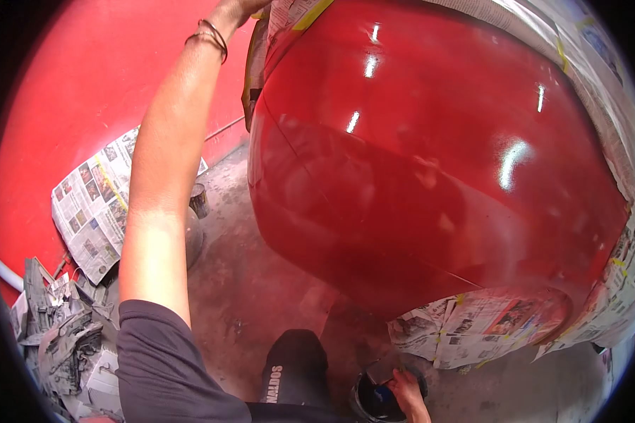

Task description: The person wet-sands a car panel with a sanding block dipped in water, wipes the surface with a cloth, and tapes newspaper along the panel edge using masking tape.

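A glossy red car body panel (402,162) fills the middle and right, with streaks of light on it. My left arm reaches up past its left edge. My left hand (241,7) is cut off by the top of the view, close to the newspaper (283,15) taped along the panel's edge; its fingers do not show. Low in the view, my right hand (404,389) is over a black bucket (360,405). Its fingers are curled near the rim, and what they hold is not clear. Something blue (382,392) shows inside the bucket beside them.
Newspaper (466,328) masks the wheel arch, and more paper (585,92) covers the right edge. A red wall or panel (106,77) stands at left with newspaper (92,204) against it. Grey scrap parts (67,338) are piled lower left. A small can (199,199) stands behind my left arm.
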`<state>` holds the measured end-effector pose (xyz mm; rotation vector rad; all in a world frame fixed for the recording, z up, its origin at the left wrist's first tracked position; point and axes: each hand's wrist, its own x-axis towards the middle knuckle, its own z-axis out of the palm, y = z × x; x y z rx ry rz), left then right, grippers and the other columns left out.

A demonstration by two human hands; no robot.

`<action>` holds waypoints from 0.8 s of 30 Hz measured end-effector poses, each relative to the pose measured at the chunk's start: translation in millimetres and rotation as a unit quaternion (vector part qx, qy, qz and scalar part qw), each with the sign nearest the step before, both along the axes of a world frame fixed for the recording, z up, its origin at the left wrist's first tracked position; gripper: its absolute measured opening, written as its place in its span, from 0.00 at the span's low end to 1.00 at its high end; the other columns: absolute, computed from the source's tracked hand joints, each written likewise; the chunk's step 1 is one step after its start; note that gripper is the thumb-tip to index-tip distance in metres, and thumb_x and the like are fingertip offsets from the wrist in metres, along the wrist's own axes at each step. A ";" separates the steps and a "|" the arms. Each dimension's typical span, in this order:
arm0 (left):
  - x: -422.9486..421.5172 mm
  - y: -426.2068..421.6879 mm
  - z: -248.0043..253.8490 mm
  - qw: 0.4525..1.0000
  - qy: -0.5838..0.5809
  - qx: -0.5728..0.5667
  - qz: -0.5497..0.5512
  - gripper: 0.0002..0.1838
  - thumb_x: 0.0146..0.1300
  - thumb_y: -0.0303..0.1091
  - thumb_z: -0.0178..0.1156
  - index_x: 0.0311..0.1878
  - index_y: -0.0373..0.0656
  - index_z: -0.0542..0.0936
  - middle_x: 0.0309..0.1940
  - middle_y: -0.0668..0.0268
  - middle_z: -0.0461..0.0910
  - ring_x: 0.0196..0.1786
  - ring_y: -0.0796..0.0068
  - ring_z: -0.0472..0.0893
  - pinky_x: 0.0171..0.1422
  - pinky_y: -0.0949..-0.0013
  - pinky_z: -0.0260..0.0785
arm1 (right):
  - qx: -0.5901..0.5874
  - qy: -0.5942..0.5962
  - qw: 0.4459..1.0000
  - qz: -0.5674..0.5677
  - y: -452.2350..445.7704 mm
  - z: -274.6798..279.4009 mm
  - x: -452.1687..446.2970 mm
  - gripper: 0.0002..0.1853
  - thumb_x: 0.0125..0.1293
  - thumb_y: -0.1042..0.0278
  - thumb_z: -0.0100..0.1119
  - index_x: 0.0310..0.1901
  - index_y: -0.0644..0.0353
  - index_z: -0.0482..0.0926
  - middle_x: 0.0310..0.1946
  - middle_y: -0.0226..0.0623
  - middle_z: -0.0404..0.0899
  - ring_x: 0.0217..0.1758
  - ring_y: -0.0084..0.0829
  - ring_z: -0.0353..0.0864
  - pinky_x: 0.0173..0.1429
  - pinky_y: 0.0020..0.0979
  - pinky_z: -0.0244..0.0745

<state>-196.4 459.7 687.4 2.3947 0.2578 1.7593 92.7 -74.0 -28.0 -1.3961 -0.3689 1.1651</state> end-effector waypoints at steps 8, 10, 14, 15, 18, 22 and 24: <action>-7.9 25.3 12.9 0.966 0.073 -0.224 -0.108 0.12 0.76 0.36 0.75 0.55 0.42 0.86 0.45 0.69 0.88 0.44 0.79 0.86 0.41 0.69 0.79 | -0.019 -0.055 0.998 0.003 -0.7 -7.3 3.1 0.13 0.86 0.63 0.61 0.60 0.65 0.81 0.46 0.37 0.87 0.42 0.30 0.86 0.52 0.35 0.84; -12.2 26.7 14.2 0.922 0.139 -0.323 -0.161 0.12 0.76 0.37 0.76 0.56 0.43 0.87 0.44 0.72 0.88 0.42 0.80 0.86 0.40 0.69 0.80 | -0.021 -0.063 0.998 -0.003 1.9 -9.4 1.3 0.12 0.86 0.64 0.61 0.58 0.64 0.82 0.44 0.35 0.85 0.39 0.28 0.84 0.49 0.34 0.82; 4.2 -11.1 13.6 0.914 0.105 -0.320 -0.227 0.11 0.76 0.38 0.76 0.56 0.48 0.89 0.42 0.77 0.89 0.38 0.82 0.84 0.42 0.68 0.81 | -0.020 0.006 0.999 -0.031 3.3 -7.6 0.5 0.12 0.85 0.64 0.62 0.59 0.64 0.82 0.45 0.36 0.86 0.41 0.29 0.85 0.51 0.34 0.83; 10.2 -24.3 14.7 0.928 0.082 -0.283 -0.227 0.11 0.75 0.38 0.77 0.55 0.49 0.89 0.41 0.77 0.89 0.37 0.82 0.84 0.43 0.68 0.82 | -0.022 0.011 0.999 -0.032 3.0 -6.3 0.3 0.12 0.85 0.64 0.62 0.59 0.64 0.82 0.45 0.36 0.86 0.41 0.29 0.85 0.51 0.34 0.83; 27.6 14.0 42.5 0.944 0.037 -0.152 -0.290 0.13 0.75 0.34 0.76 0.59 0.50 0.90 0.47 0.75 0.91 0.43 0.79 0.88 0.47 0.67 0.83 | -0.008 -0.012 0.999 -0.043 0.7 -11.3 0.3 0.13 0.85 0.64 0.62 0.61 0.64 0.82 0.44 0.35 0.85 0.43 0.28 0.85 0.52 0.34 0.83; 62.2 24.3 73.4 0.988 -0.085 -0.047 -0.122 0.13 0.74 0.32 0.74 0.59 0.48 0.90 0.47 0.74 0.91 0.43 0.80 0.88 0.48 0.68 0.83 | 0.078 -0.691 0.717 0.041 -20.9 -23.5 6.5 0.22 0.84 0.65 0.61 0.72 0.65 0.82 0.55 0.39 0.85 0.51 0.36 0.82 0.56 0.36 0.80; 78.8 28.3 81.3 0.991 -0.125 -0.018 -0.044 0.12 0.74 0.31 0.73 0.59 0.48 0.90 0.47 0.74 0.91 0.44 0.80 0.88 0.48 0.69 0.83 | -0.042 -0.457 0.886 0.057 -22.6 -22.2 13.0 0.24 0.81 0.68 0.62 0.75 0.63 0.80 0.67 0.48 0.83 0.65 0.46 0.82 0.69 0.40 0.78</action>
